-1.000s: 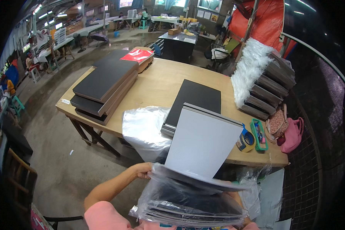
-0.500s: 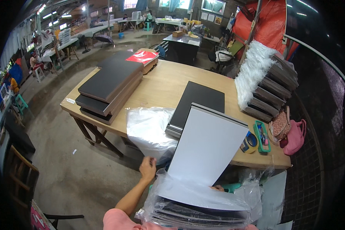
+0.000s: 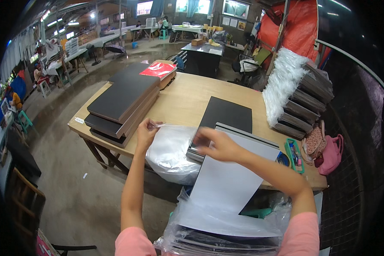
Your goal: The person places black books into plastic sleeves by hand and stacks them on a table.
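My left hand (image 3: 146, 133) pinches the upper left corner of clear plastic bags (image 3: 171, 147), which lie over the table's near edge and hang down. Over the top of a white-faced board (image 3: 237, 175) is my right hand (image 3: 216, 144), its curled fingers smeared by motion; whether they hold anything I cannot tell. The white board leans against the near edge of the wooden table (image 3: 192, 87). Behind it a black board (image 3: 232, 113) lies on a small stack. Plastic-wrapped dark boards (image 3: 226, 246) are close against my body.
Stacked black boards (image 3: 119, 100) fill the table's left side, with a red packet (image 3: 158, 69) behind. Plastic-wrapped boards (image 3: 303, 102) lean in a pile at right. A green basket (image 3: 293, 155), tape roll (image 3: 282, 159) and pink bag (image 3: 331, 155) sit near the right corner.
My left hand has risen from beside the table edge to the plastic bags' corner. My right hand has come up from behind the white board to above its top.
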A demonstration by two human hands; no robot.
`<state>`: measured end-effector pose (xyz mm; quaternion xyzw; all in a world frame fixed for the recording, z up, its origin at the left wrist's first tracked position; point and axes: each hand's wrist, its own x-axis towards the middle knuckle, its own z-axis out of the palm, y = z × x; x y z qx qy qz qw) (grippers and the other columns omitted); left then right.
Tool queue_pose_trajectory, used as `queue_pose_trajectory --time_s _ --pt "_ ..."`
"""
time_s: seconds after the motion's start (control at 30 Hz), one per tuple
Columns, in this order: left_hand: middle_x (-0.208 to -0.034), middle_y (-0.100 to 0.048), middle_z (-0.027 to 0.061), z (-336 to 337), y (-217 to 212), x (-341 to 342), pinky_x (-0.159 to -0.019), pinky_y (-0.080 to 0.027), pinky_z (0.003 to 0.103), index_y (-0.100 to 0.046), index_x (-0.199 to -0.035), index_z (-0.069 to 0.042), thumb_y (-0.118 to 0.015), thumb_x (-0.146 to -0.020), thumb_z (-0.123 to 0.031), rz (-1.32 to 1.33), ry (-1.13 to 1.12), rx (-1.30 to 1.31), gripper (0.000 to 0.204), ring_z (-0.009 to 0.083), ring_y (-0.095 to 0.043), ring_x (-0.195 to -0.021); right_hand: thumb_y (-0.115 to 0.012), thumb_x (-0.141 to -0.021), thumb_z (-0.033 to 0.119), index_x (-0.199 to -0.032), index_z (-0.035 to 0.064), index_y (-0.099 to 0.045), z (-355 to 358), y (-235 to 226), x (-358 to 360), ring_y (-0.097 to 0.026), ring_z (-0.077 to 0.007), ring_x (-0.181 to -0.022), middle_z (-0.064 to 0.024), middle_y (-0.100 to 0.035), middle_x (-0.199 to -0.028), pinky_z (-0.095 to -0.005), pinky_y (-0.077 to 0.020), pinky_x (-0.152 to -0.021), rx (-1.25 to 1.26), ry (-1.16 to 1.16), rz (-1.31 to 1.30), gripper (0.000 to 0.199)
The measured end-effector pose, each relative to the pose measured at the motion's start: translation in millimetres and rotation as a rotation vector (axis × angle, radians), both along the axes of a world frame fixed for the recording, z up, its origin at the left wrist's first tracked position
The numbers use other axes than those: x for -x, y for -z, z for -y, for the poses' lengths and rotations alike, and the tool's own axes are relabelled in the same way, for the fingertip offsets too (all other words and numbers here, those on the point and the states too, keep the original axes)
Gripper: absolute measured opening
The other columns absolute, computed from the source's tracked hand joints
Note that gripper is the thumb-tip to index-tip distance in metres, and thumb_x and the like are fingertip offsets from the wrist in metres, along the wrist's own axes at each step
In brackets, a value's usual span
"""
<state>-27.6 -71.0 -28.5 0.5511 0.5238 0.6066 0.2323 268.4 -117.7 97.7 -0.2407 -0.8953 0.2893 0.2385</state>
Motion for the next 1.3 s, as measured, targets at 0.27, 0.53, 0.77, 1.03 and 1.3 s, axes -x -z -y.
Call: queue_pose_trajectory --time_s 0.27,0.53,0.77,1.03,1.3 --pt "-0.065 -0.052 0.0002 13 -8 -24 -0.057 -0.042 0.018 -0.055 -0.087 0.0 -0.073 -0.069 0.001 0.078 -0.028 -0.088 0.025 0.0088 -0.055 -0.064 -0.07 -0.07 0.01 -0.078 0.0031 -0.066 -108 57 120 -0.065 -0.0285 -0.077 -0.0145 -0.066 -0.08 -0.0369 -0.0499 -0.069 -0.154 0.304 0.075 0.012" --pt "-0.061 -0.051 -0.003 -11 -8 0 -0.05 -0.038 0.022 -0.052 -0.123 0.001 -0.08 -0.068 -0.016 -0.385 -0.263 -0.451 0.064 0.0055 -0.046 -0.054 -0.066 -0.069 0.004 -0.072 0.003 -0.067 -115 59 114 -0.062 -0.0311 -0.077 -0.0153 -0.063 -0.078 -0.039 -0.0493 -0.068 -0.203 0.349 -0.146 0.003" --pt "-0.059 -0.053 -0.0026 -14 -20 -21 -0.053 -0.042 0.028 -0.049 -0.127 0.003 -0.079 -0.07 -0.02 0.005 0.075 -0.006 0.069 0.0097 -0.045 -0.049 -0.064 -0.07 0.001 -0.073 0.0023 -0.064 -119 61 116 -0.06 -0.0316 -0.079 -0.0155 -0.06 -0.078 -0.0406 -0.0482 -0.069 -0.306 0.486 -0.173 0.003" --pt "-0.087 -0.062 0.0017 5 -11 -31 -0.071 -0.042 0.024 -0.063 -0.111 -0.007 -0.043 -0.093 -0.05 -0.252 1.254 0.674 0.051 0.0081 -0.051 -0.084 -0.059 -0.079 0.004 -0.084 0.0013 -0.061 -125 82 108 -0.06 -0.0293 -0.077 -0.0159 -0.061 -0.075 -0.0366 -0.0467 -0.073 -0.147 0.215 0.011 0.006" --pt "-0.091 -0.063 0.0144 108 -52 -4 -0.076 -0.047 0.036 -0.061 -0.103 0.001 -0.056 -0.088 -0.046 0.183 1.519 0.102 0.049 0.022 -0.059 -0.082 -0.064 -0.086 0.022 -0.086 0.0007 -0.068 -13 31 26 -0.063 -0.019 -0.083 -0.0114 -0.068 -0.084 -0.0326 -0.0471 -0.079 0.746 -1.064 0.613 0.021"
